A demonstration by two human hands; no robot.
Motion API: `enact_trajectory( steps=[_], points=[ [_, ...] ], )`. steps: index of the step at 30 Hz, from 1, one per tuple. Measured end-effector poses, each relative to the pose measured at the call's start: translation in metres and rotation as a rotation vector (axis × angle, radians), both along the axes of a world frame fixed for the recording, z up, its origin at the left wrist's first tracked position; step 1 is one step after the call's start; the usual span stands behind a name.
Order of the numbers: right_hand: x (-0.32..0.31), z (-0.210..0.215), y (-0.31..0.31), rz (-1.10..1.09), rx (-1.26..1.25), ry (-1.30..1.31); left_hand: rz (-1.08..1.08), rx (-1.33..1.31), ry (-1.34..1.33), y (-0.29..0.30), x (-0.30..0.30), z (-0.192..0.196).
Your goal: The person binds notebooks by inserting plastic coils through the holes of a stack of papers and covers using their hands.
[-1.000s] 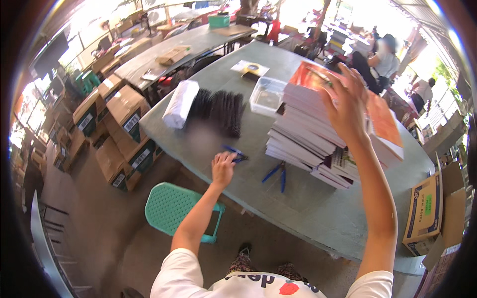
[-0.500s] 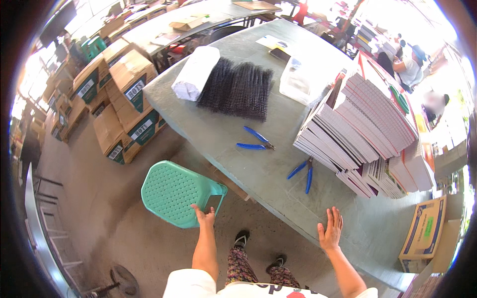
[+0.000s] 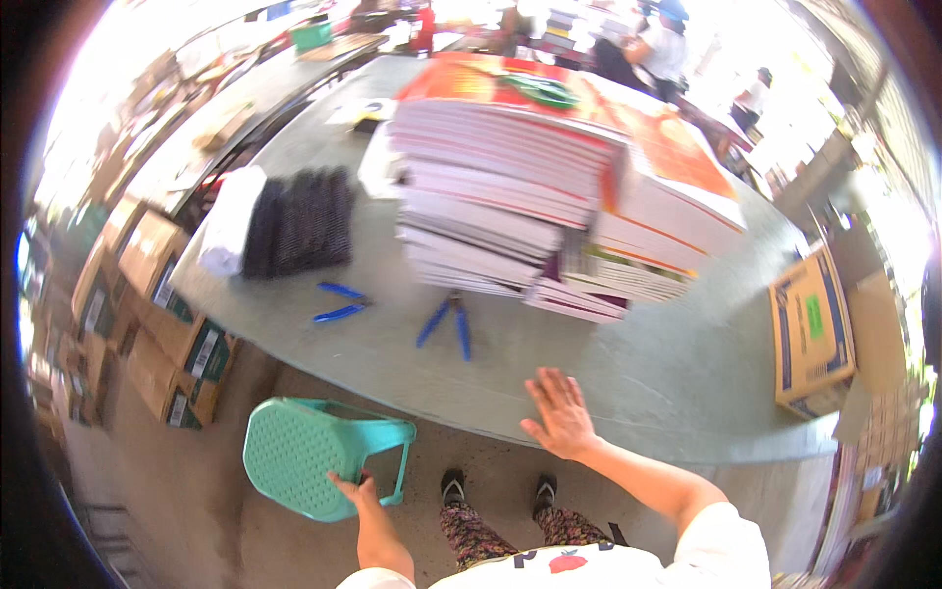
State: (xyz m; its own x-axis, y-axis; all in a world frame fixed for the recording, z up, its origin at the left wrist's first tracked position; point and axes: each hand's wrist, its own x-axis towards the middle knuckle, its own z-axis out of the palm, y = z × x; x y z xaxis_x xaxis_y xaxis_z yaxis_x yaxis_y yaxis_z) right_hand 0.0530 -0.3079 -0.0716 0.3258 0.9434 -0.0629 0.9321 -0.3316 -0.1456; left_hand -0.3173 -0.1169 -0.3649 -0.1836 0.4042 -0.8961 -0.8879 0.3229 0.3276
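Note:
A green plastic stool (image 3: pixel 299 456) with a textured seat is at the front left, tilted, its legs toward the table. My left hand (image 3: pixel 355 488) grips the near edge of its seat, thumb on top and the other fingers partly hidden. Over the front edge of the grey table (image 3: pixel 677 383), my right hand (image 3: pixel 561 417) is spread open with nothing in it. Two blue-handled nippers lie on the tabletop: one pair (image 3: pixel 340 313) at the left, the other (image 3: pixel 463 332) nearer my right hand. Behind them rises a tall stack of books (image 3: pixel 500 196), its covers orange.
Black spiral coils (image 3: pixel 297 226) lie beside a white wrapped roll (image 3: pixel 233 221) on the table's left. Green-handled scissors (image 3: pixel 540 90) rest on the books. Cardboard boxes (image 3: pixel 157 368) stand on the floor at left; an open carton (image 3: pixel 812 329) is at right. People (image 3: pixel 659 54) work farther back.
My view has swung right, so the table's contents appear farther left. The stool is tilted more, with my left hand still at its edge. My right hand remains open near the table edge.

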Motion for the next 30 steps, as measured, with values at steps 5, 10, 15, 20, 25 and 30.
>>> enact_trajectory(
  steps=[5, 10, 15, 20, 25, 30],
  points=[
    [0.095, -0.007, -0.068, 0.311, 0.154, 0.046, -0.112, 0.019, 0.067, -0.048, 0.013, 0.004],
    [0.235, -0.018, -0.145, -0.412, 0.335, -0.011, -0.146, -0.077, 0.061, -0.092, 0.068, 0.043],
    [0.279, -0.021, -0.126, -0.435, 0.219, -0.028, -0.392, 0.237, 0.227, -0.200, 0.127, 0.034],
    [0.294, -0.011, -0.090, -0.359, 0.133, 0.003, -0.632, -0.006, -0.093, -0.265, 0.168, 0.035],
    [0.309, -0.010, -0.063, -0.376, 0.116, 0.034, -0.856, 0.398, 0.714, -0.194, 0.206, 0.137],
    [0.313, -0.011, -0.042, -0.328, 0.162, 0.099, -0.695, 0.361, 0.604, -0.159, 0.266, 0.225]
  ],
)
